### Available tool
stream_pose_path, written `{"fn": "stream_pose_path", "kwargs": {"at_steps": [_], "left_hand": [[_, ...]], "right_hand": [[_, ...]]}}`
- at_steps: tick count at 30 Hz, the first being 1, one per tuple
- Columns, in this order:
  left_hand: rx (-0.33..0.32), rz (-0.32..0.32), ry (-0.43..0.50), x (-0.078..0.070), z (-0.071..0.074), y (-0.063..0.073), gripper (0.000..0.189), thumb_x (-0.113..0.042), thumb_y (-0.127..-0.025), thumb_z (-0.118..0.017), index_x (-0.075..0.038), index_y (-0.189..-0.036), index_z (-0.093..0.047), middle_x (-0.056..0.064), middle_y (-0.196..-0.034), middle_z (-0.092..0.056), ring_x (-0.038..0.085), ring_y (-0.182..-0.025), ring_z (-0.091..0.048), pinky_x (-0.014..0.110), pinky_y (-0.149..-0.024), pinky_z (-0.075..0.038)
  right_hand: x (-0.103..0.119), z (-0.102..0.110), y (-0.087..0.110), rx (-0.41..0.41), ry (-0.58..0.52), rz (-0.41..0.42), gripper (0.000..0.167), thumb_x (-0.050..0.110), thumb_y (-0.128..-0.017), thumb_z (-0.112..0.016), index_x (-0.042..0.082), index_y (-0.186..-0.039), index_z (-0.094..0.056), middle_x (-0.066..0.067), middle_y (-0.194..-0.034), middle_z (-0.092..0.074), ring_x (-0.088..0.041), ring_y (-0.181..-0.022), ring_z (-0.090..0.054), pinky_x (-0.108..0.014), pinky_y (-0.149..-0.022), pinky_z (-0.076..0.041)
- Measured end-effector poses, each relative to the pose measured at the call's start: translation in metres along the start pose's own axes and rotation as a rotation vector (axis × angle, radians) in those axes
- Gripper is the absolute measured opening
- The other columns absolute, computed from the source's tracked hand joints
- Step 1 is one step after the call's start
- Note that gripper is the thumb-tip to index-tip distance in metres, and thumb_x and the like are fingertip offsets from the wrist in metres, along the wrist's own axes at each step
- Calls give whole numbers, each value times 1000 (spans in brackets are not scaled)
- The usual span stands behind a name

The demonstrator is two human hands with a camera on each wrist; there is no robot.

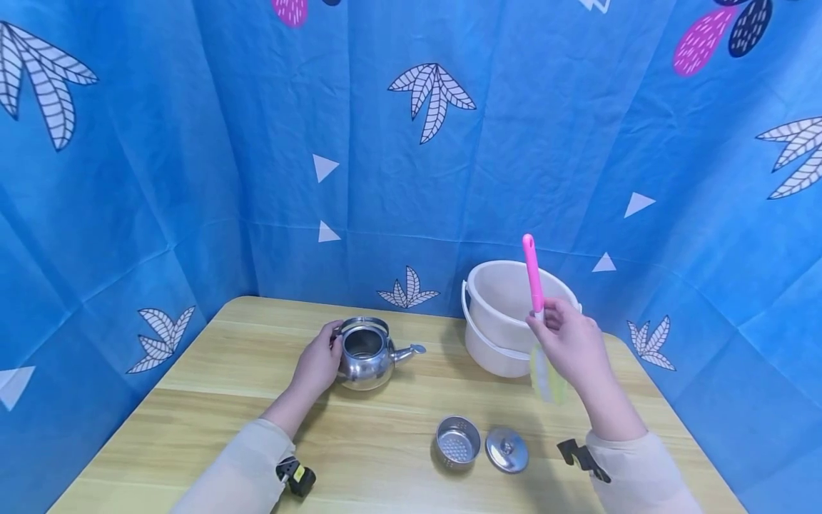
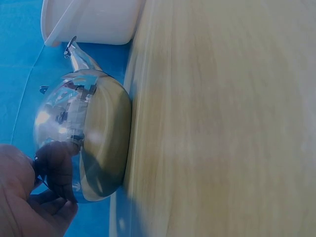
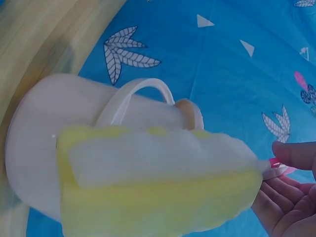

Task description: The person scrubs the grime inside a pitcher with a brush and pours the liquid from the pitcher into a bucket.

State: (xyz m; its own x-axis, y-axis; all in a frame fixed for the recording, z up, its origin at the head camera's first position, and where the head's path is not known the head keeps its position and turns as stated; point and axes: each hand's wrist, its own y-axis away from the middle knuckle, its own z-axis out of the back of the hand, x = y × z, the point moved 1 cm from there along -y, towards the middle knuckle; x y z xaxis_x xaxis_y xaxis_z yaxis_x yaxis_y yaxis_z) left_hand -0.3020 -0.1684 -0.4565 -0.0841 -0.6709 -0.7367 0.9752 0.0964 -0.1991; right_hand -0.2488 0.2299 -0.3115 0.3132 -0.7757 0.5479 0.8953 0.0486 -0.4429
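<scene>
A small shiny steel teapot point(image 1: 364, 364) stands without its lid on the table, its spout pointing right. My left hand point(image 1: 321, 355) grips it by the handle side; in the left wrist view the fingers point(image 2: 54, 210) curl under the round body. My right hand point(image 1: 570, 335) pinches a sponge bottle brush point(image 3: 163, 168) near where the pink handle meets the head. Its pink handle point(image 1: 532, 271) points up, while the yellow and white sponge head hangs down in front of the white bucket point(image 1: 494, 350).
A perforated steel strainer basket point(image 1: 458, 442) sits upright near the front of the wooden table point(image 1: 212, 385). Right beside it lies the round steel lid point(image 1: 506, 450), knob up. Blue patterned cloth point(image 1: 411, 193) hangs around the back and sides.
</scene>
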Motion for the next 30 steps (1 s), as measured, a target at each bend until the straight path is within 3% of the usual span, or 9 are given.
{"fn": "stream_pose_path", "kwargs": {"at_steps": [16, 30], "left_hand": [[-6, -10, -3, 2, -1, -1, 43, -19, -107, -44, -7, -149, -43, 23, -141, -55, 42, -129, -52, 56, -107, -43], [-8, -14, -9, 2, -1, -1, 44, -19, -107, -44, -6, -149, -42, 24, -140, -55, 43, -127, -53, 56, -106, -44]], "right_hand": [[12, -16, -7, 56, -131, -33, 34, 15, -96, -69, -2, -124, -60, -21, -113, -72, -37, -108, -68, -49, -90, -55], [26, -35, -16, 57, -206, 15, 29, 12, -95, -70, -2, -120, -61, -19, -109, -73, -35, -106, -70, -48, -91, -55]]}}
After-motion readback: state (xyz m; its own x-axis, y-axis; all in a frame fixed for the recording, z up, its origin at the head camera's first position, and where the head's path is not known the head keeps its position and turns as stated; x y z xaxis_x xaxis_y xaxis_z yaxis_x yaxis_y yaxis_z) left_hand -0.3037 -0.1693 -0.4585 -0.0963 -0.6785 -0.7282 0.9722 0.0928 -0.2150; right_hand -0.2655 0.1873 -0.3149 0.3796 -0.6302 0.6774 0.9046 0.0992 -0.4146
